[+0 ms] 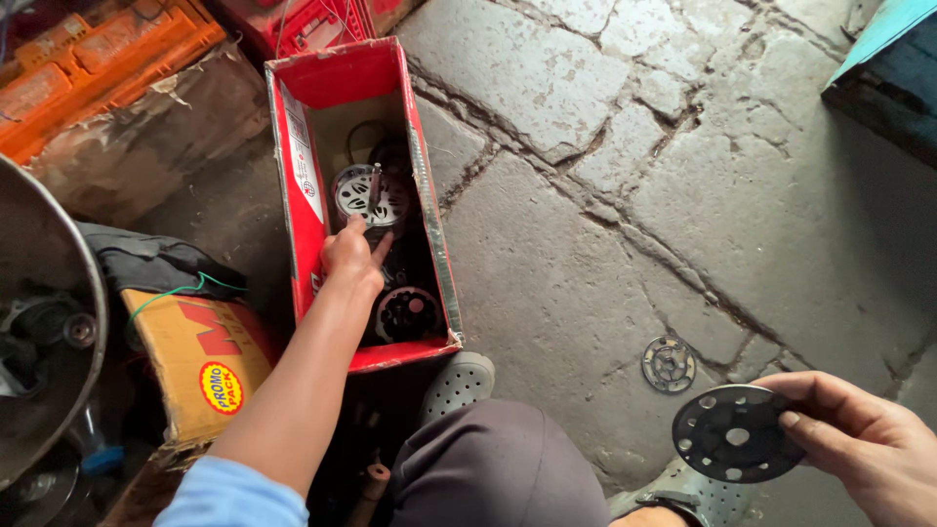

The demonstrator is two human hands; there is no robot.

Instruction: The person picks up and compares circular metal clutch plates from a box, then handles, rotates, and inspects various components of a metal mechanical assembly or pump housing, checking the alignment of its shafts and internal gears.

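I am reaching my left hand (353, 256), fingers loose and grasping nothing, into the red box (342, 73) at eleven o'clock toward the silvery motor part (363, 193), while my right hand (859, 439) is pinching the dark perforated disc (734, 432) at four o'clock, keeping it off the stone floor (586, 244).

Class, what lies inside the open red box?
Inside the red box: a silver perforated motor part, a dark round part and the left hand. Anything beneath is hidden.

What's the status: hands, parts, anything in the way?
Left hand in red box, fingers on silver motor part. Right hand pinches black perforated disc. Nothing blocking.
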